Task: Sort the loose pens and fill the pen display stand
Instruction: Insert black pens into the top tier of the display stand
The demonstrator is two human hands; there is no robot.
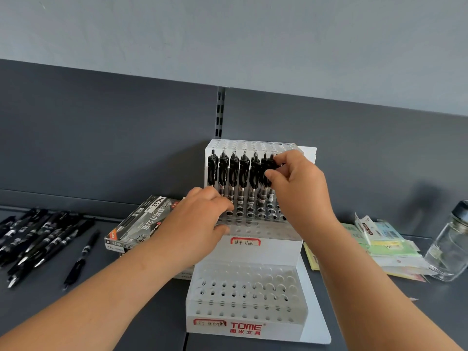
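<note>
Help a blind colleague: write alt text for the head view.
The right hand pinches a black pen at the end of the row in the middle tier of the white display stand, the left hand resting on that tier. Loose pens lie left.

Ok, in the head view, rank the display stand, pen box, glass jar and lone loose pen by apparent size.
Display stand, largest.
Pen box, partly hidden.
Glass jar, cut by the frame.
Lone loose pen, smallest.
</note>
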